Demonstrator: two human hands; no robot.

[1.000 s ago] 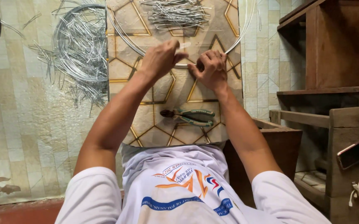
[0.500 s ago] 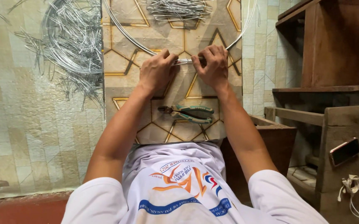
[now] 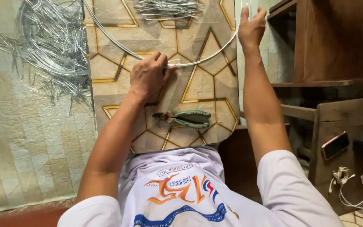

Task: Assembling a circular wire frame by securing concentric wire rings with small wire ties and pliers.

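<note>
Left hand: we are seeing the left hand (image 3: pixel 150 75) resting on the patterned board (image 3: pixel 202 84), its fingers (image 3: pixel 161 59) closing on the long wire (image 3: pixel 118 44) near the middle of its curve
Right hand: the right hand (image 3: pixel 252 28) is reaching up past the board's far right edge, its fingers (image 3: pixel 259 13) spreading open beside the upper run of the wire; we cannot tell whether they are touching it
Long wire: it is sweeping in one arc from the top left, down under the left hand, then up to the right hand
Pliers: green-handled pliers (image 3: pixel 183 118) are lying flat on the board, below the left hand, untouched
Cut pieces: a bundle of short wire pieces (image 3: pixel 169 8) is lying at the board's top edge
Coil: a loose wire coil (image 3: pixel 49 46) is sitting on the floor left of the board
Right side: a phone (image 3: pixel 335 145) is leaning on the wooden shelf (image 3: pixel 336 42)
</note>
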